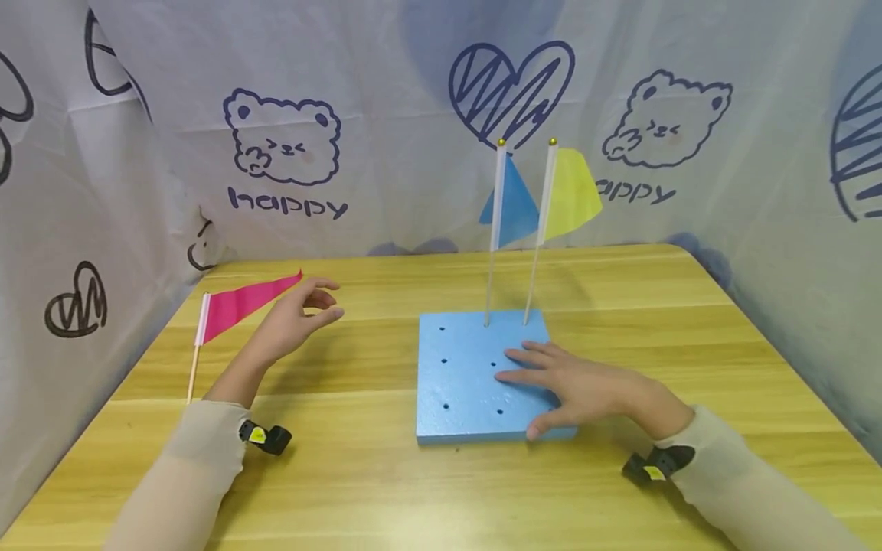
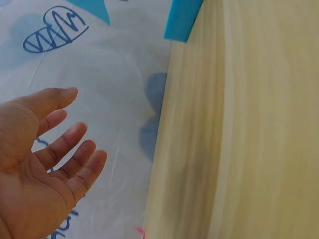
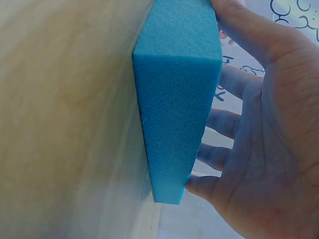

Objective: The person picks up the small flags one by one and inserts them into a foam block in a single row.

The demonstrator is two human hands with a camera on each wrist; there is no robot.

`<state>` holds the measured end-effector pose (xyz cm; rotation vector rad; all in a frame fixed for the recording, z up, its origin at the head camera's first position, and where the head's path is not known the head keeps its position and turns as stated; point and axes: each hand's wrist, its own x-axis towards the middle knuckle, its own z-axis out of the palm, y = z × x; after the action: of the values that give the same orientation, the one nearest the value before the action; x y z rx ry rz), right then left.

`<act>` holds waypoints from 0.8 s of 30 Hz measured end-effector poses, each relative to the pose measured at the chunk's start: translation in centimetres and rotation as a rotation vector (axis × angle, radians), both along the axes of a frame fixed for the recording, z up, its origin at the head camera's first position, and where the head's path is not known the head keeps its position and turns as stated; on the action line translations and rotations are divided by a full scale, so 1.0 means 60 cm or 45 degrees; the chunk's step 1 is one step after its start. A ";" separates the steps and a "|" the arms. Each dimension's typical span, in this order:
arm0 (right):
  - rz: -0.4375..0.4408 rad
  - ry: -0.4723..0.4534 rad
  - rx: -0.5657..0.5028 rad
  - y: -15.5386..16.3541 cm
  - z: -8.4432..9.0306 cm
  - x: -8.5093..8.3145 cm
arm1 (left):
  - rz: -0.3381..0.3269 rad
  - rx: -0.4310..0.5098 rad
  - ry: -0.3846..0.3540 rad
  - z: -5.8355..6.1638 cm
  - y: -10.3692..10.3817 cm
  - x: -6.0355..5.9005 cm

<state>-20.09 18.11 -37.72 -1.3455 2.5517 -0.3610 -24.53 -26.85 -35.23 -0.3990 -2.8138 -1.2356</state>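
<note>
A right hand rested, fingers spread, on the block; the left hand hung, fingers relaxed, near a pink flag.

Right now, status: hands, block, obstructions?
Left hand empty, near pink flag. Right hand touching blue block, fingers spread. Blue flag, yellow flag planted. Right hand hides part of block.

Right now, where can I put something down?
There's bare table between the left hand and blue board, and right of the board behind the right hand. The board is crowded with that hand, a blue flag and a yellow flag.
</note>
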 end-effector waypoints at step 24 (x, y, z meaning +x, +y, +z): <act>-0.015 -0.014 0.001 0.003 0.000 0.002 | 0.192 -0.196 -0.020 -0.008 -0.130 0.046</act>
<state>-19.99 18.27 -37.69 -1.3249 2.5521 -0.3686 -21.78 -34.63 -35.68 -0.1795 -2.8997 -1.0018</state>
